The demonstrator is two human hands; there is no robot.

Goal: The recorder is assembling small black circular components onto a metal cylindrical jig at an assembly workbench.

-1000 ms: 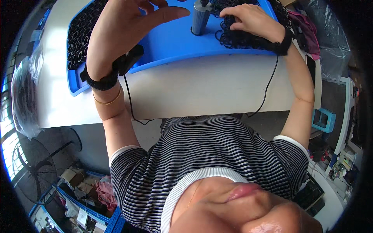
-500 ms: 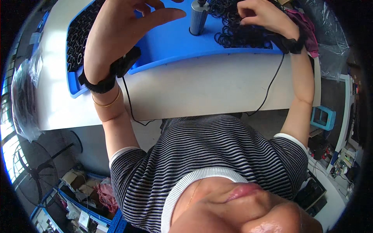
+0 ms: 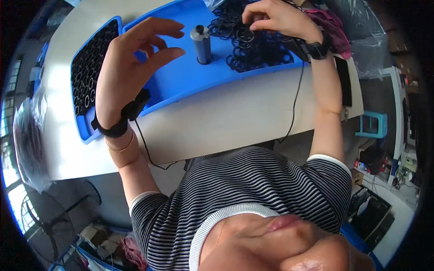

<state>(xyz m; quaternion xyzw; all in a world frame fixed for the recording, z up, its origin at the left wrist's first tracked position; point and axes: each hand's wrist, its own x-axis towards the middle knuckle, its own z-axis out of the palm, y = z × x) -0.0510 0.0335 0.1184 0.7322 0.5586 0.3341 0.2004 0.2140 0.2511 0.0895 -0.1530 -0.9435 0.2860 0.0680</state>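
My left hand point(image 3: 131, 67) hovers over the left part of a large blue tray point(image 3: 181, 83). Its thumb and fingers are spread apart with nothing between them. My right hand point(image 3: 285, 20) is above a loose heap of black rubber rings point(image 3: 260, 52) at the tray's right. Its fingers curl toward the thumb in a pinch; anything between the tips is too small to make out. Between the hands a grey cylinder point(image 3: 202, 47) with a pale top and a black knob stands upright in the tray.
A smaller blue tray point(image 3: 83, 131) at left holds many black tubular pieces point(image 3: 92, 67) packed upright. A dark red cloth point(image 3: 332, 31) and clear plastic point(image 3: 361, 40) lie at the right. A black flat object point(image 3: 343, 81) rests by my right forearm. Cables hang from both wrist straps.
The whole view has shifted, so the tray and cylinder sit lower and farther left, with more of the tray showing. My left hand stays open; the right stays over the rings.
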